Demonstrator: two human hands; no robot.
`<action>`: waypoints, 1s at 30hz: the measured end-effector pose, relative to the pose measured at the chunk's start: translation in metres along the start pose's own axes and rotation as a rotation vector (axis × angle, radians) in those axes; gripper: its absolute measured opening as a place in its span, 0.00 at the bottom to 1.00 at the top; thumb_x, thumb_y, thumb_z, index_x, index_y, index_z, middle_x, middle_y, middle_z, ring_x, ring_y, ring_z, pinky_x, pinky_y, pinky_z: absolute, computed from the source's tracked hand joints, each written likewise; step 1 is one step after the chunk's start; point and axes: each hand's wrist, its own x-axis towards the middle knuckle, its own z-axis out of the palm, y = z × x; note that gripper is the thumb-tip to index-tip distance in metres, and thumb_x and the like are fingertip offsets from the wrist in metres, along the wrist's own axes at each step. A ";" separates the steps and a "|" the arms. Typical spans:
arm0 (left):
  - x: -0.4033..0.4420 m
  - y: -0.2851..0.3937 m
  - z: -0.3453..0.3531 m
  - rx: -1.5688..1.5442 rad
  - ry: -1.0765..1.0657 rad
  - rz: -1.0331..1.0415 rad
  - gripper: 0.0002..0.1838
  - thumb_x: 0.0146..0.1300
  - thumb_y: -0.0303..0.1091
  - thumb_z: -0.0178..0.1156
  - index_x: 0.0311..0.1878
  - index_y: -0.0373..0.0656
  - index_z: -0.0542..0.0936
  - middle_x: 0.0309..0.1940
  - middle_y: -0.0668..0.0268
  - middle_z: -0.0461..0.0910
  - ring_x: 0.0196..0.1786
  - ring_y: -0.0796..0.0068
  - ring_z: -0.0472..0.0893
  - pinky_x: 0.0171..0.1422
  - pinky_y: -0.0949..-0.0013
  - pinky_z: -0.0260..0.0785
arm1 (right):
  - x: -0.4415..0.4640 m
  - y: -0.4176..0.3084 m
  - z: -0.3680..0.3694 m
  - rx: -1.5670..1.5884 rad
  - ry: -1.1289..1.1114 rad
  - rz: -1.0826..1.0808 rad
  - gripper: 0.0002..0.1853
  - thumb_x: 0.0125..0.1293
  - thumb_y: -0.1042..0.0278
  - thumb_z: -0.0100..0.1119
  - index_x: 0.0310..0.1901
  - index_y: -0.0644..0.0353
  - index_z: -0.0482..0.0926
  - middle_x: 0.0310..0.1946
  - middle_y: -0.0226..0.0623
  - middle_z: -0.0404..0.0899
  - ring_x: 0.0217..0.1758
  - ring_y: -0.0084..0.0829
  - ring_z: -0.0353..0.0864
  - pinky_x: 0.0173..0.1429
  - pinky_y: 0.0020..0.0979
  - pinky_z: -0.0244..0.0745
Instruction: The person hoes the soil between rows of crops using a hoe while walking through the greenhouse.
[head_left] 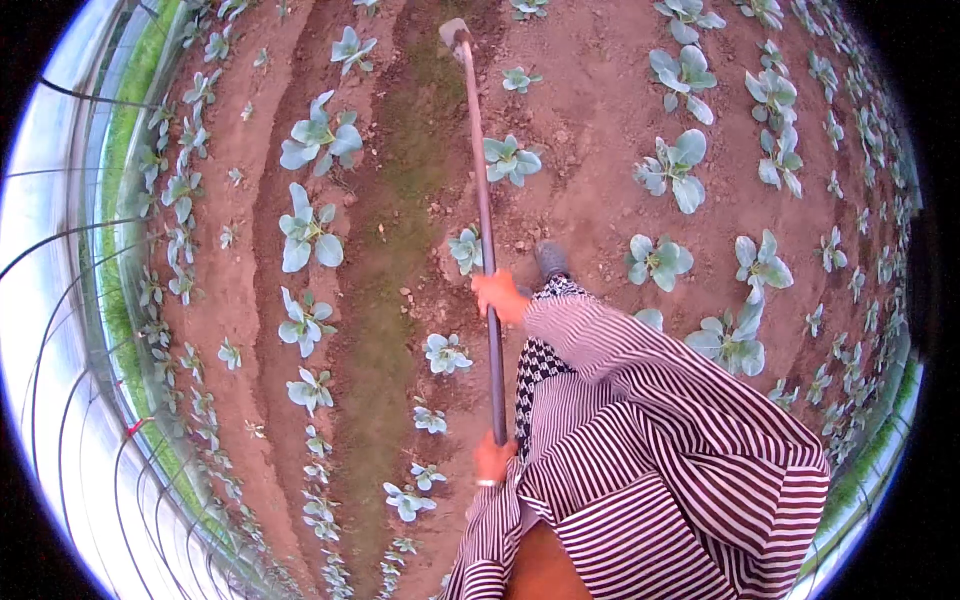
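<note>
A long-handled hoe (484, 215) runs almost straight ahead of me, its handle dark near my body. Its blade (454, 32) is at the far end, by the strip of greenish soil. My right hand (500, 296) is wrapped round the middle of the handle. Closer to my body, my left hand (492, 460) grips the handle near its butt end. A pale band circles the left wrist. Leafy grey-green seedlings (466, 249) grow beside the handle, one of them just left of my right hand.
Rows of similar plants (312, 228) stand on both sides in brown soil. A furrow (385, 330) with green growth runs along the left. My shoe (550, 260) is on the soil right of the handle. Curved hoops and clear sheeting (50, 300) edge the left side.
</note>
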 end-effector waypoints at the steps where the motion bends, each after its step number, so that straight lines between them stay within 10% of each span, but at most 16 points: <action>1: 0.011 0.014 0.004 -0.073 0.003 0.063 0.16 0.42 0.36 0.57 0.35 0.37 0.73 0.23 0.51 0.76 0.28 0.54 0.77 0.34 0.58 0.68 | 0.015 -0.009 -0.004 -0.033 0.024 -0.006 0.10 0.50 0.72 0.56 0.18 0.63 0.68 0.08 0.34 0.66 0.07 0.29 0.66 0.09 0.34 0.61; 9: 0.007 0.031 0.001 -0.178 -0.154 0.085 0.12 0.42 0.35 0.56 0.29 0.35 0.74 0.24 0.50 0.76 0.29 0.52 0.76 0.33 0.58 0.67 | 0.067 0.092 -0.091 -0.247 0.011 -0.126 0.10 0.52 0.69 0.56 0.20 0.65 0.70 0.09 0.37 0.67 0.09 0.32 0.68 0.12 0.33 0.62; 10: -0.001 0.015 0.004 0.015 -0.090 0.017 0.15 0.42 0.36 0.58 0.32 0.37 0.75 0.28 0.50 0.76 0.31 0.52 0.76 0.36 0.58 0.67 | 0.062 0.106 -0.091 -0.555 -0.178 -0.486 0.10 0.52 0.70 0.55 0.20 0.65 0.70 0.09 0.38 0.67 0.09 0.33 0.68 0.11 0.34 0.61; 12: -0.009 -0.056 0.012 -0.009 -0.114 0.139 0.21 0.43 0.43 0.61 0.39 0.40 0.75 0.31 0.51 0.77 0.34 0.52 0.76 0.38 0.58 0.68 | 0.042 0.135 -0.094 -0.674 -0.299 -0.516 0.09 0.51 0.70 0.56 0.20 0.64 0.69 0.09 0.38 0.66 0.09 0.33 0.66 0.11 0.34 0.61; 14: -0.035 -0.057 -0.006 0.008 -0.076 0.025 0.22 0.45 0.48 0.62 0.38 0.40 0.76 0.26 0.52 0.77 0.30 0.53 0.77 0.33 0.58 0.68 | 0.010 0.123 -0.053 -0.227 -0.047 0.058 0.09 0.51 0.71 0.56 0.20 0.62 0.68 0.09 0.36 0.64 0.08 0.31 0.64 0.10 0.35 0.61; 16: -0.044 -0.046 -0.018 -0.058 0.017 -0.001 0.22 0.46 0.49 0.63 0.36 0.41 0.76 0.24 0.53 0.77 0.28 0.53 0.77 0.31 0.58 0.67 | -0.031 0.072 -0.007 0.055 0.181 0.347 0.09 0.52 0.71 0.56 0.20 0.61 0.67 0.10 0.33 0.62 0.09 0.28 0.62 0.10 0.33 0.60; 20: -0.002 -0.048 -0.012 0.076 0.164 0.108 0.18 0.42 0.41 0.64 0.35 0.42 0.75 0.21 0.51 0.76 0.26 0.52 0.78 0.31 0.56 0.68 | 0.001 0.017 0.017 0.151 -0.022 0.142 0.09 0.52 0.70 0.56 0.22 0.61 0.66 0.10 0.32 0.63 0.08 0.26 0.61 0.11 0.32 0.60; 30: 0.155 0.270 0.004 -0.302 0.167 0.258 0.10 0.44 0.32 0.55 0.28 0.37 0.71 0.18 0.56 0.74 0.22 0.63 0.75 0.30 0.62 0.66 | 0.147 -0.306 -0.009 -0.134 -0.024 -0.294 0.10 0.49 0.73 0.55 0.17 0.65 0.66 0.09 0.36 0.67 0.08 0.27 0.66 0.09 0.31 0.60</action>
